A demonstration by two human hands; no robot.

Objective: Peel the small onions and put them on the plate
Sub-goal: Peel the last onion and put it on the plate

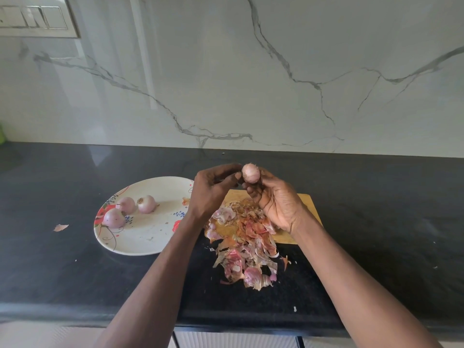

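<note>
My right hand (275, 199) holds a small pinkish onion (250, 173) up at its fingertips, above the wooden cutting board (305, 204). My left hand (213, 189) is beside it with curled fingers, its fingertips touching the onion's left side. A white floral plate (148, 234) lies to the left on the black counter. Three peeled onions lie on its left part: one (113, 218), another (126, 204) and a third (147, 204). A heap of onion skins (244, 244) covers the board's front and spills onto the counter.
One loose skin scrap (60, 227) lies on the counter left of the plate. A marble wall (251, 71) rises behind the counter, with a switch panel (35, 17) at the top left. The counter's front edge (75, 315) runs along the bottom.
</note>
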